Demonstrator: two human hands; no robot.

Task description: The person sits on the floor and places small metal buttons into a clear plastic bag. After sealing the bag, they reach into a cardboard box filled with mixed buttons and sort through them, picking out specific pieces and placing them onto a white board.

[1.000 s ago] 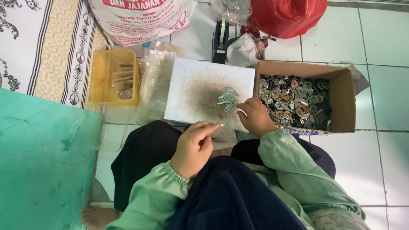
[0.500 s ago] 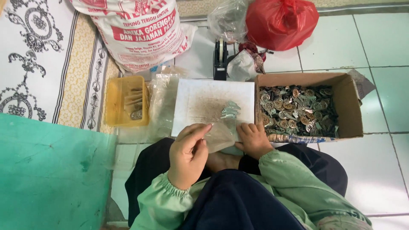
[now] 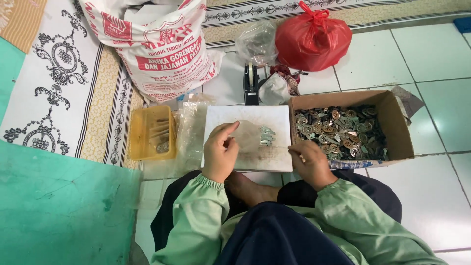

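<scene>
Nearest the camera, the person sat cross-legged on the tiled floor [image 3: 441, 54] in pale green sleeves and dark trousers, both hands forward over a white board [image 3: 274, 159] that lay flat just beyond the knees. The left hand [image 3: 220, 153] had come up off the lap since a second earlier and now pinched the near edge of a small clear plastic bag [image 3: 247, 137] in a closed grip, thumb against forefinger, holding it over the board. A small cluster of silvery metal pieces [image 3: 266, 136] lay at the bag's far side, either in its mouth or just beside it; the picture did not settle which. The right hand [image 3: 309, 162] had drawn back from that cluster to the board's right corner, fingers curled shut; whether it held a piece could not be told. That shift suggested, as a judgement, that one bag was being filled and the hand was between fetches. Just right of the board stood an open cardboard box [image 3: 397, 130] heaped with small metal trinkets [image 3: 338, 131]. To the left sat a yellow plastic tray [image 3: 147, 147] beside a stack of clear bags [image 3: 189, 130]. Farther off stood a black tape dispenser [image 3: 250, 84], a large printed white sack [image 3: 162, 49], a knotted red plastic bag [image 3: 314, 39] and a patterned mat [image 3: 54, 78].
</scene>
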